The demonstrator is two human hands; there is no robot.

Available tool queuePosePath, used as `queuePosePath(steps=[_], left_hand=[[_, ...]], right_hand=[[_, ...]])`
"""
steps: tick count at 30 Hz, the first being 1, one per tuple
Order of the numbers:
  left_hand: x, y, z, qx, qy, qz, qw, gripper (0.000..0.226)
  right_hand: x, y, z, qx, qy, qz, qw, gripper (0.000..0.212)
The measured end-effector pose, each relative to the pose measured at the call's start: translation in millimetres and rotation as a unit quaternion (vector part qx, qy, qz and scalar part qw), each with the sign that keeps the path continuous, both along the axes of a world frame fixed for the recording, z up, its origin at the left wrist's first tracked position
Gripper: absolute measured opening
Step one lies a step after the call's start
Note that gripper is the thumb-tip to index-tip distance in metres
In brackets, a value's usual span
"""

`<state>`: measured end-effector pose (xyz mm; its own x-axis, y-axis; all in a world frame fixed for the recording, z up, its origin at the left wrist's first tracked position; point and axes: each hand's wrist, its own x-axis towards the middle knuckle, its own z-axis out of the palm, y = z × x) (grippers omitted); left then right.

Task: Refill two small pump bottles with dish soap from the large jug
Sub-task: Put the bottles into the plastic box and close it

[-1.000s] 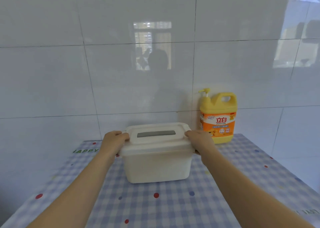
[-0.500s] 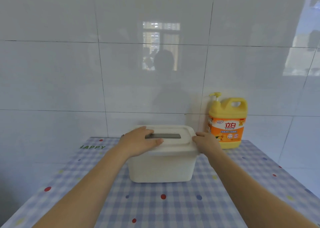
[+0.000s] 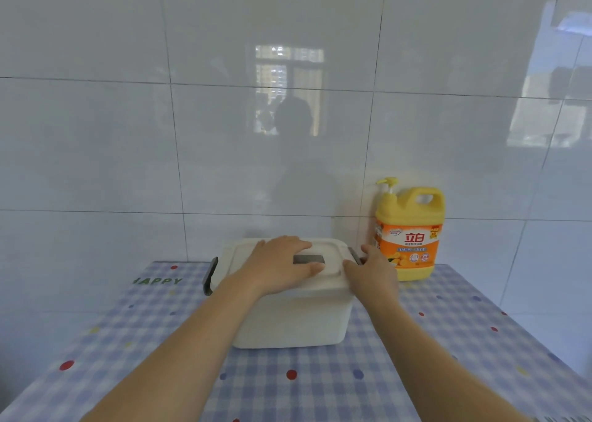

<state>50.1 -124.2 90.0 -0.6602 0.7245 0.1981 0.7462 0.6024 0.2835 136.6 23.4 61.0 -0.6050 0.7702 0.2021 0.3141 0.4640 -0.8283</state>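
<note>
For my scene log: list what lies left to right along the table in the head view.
HAPPY lettering → left grey latch of the white box → left hand, flat on the lid → right hand at the box's right side → yellow dish soap jug

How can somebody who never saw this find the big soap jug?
Look at the checked tablecloth against the white tiled wall. At its back right, beside the white lidded box, stands the soap jug. It is the only yellow thing, with an orange label and a pump.
</note>
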Motion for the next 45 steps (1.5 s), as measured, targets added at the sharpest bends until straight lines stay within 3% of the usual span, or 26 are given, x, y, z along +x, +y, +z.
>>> queuePosePath(steps=[8, 16, 24, 35, 39, 45], left_hand=[[0.4, 1.5, -6.6, 0.012, -0.056, -0.001, 0.998, 0.066], [0.9, 0.7, -7.3, 0.027, -0.076, 0.006, 0.997, 0.065], [3.1, -0.9, -5.8, 0.028, -0.086, 0.002, 0.996, 0.065], [-1.0, 0.5, -6.4, 0.034, -0.093, 0.007, 0.995, 0.065], [-0.9, 0.1, -8.6, 0.041, -0.085, 0.01, 0.995, 0.062], [1.2, -4.5, -13.5, 0.207, -0.026, 0.036, 0.977, 0.031]], right_hand=[[9.0, -6.1, -10.5, -0.098, 0.083, -0.023, 0.991, 0.025], [11.2, -19.8, -19.6, -0.121, 0.164, -0.04, 0.978, 0.051], [12.5, -19.7, -19.7, -0.083, 0.162, -0.036, 0.983, 0.038], [11.7, -18.6, -11.4, 0.037, 0.095, -0.03, 0.994, 0.025], [11.0, -15.8, -5.6, 0.083, 0.029, -0.024, 0.996, 0.022], [-0.5, -13.5, 0.3, 0.171, -0.083, 0.081, 0.978, 0.055]])
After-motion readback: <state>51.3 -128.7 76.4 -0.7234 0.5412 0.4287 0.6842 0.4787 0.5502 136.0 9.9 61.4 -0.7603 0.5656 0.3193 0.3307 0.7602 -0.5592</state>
